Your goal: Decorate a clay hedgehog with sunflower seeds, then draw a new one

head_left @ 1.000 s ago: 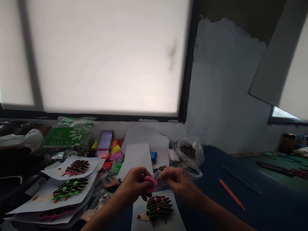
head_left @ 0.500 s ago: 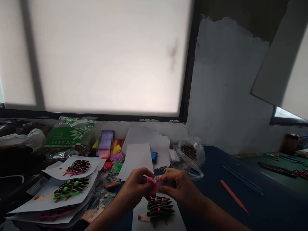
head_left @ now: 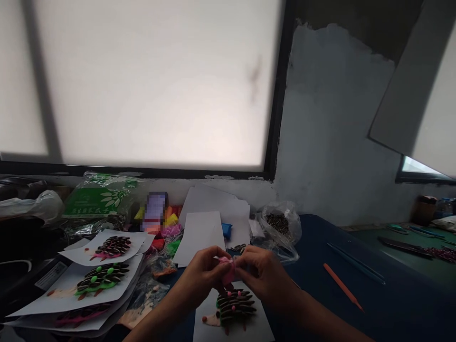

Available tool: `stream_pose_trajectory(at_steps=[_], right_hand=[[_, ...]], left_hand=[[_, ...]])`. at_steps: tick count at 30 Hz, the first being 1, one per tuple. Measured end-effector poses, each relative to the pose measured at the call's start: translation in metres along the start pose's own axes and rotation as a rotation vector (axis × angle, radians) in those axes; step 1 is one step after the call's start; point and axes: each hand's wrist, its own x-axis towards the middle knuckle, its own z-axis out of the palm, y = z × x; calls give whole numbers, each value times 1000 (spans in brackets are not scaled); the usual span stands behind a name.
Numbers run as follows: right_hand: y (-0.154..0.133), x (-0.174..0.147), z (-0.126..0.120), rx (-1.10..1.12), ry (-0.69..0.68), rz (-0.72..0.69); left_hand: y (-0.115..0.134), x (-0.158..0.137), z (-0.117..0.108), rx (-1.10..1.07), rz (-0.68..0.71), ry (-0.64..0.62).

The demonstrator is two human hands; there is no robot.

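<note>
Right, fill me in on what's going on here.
A person pinches a pink lump, possibly clay, between the left hand and right hand. Below the hands, a hedgehog with dark seed-like spines, three pink dots and some green lies on white paper. More hedgehogs on paper are stacked at the left, one with green dots. An orange tool lies on the table to the right, and a clear bag of seeds sits behind.

Camera, one: worn on my head, facing forward and down across the bench (head_left: 313, 242); my hands (head_left: 204, 271) near, at low centre; pale blind (head_left: 160, 85) farther off, upper left.
</note>
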Motion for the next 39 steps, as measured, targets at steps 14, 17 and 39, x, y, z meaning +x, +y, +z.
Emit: stream_pose_trajectory(at_steps=[14,17,39], right_hand=[[1,-6,11,-148,104,-171],[-4,-7,11,-95,145,-220],[12,6,-1,646,42,121]], left_hand=[[3,-2,10,181,72,143],[3,-2,10,296,87,172],[30,-9,-8,615,5,58]])
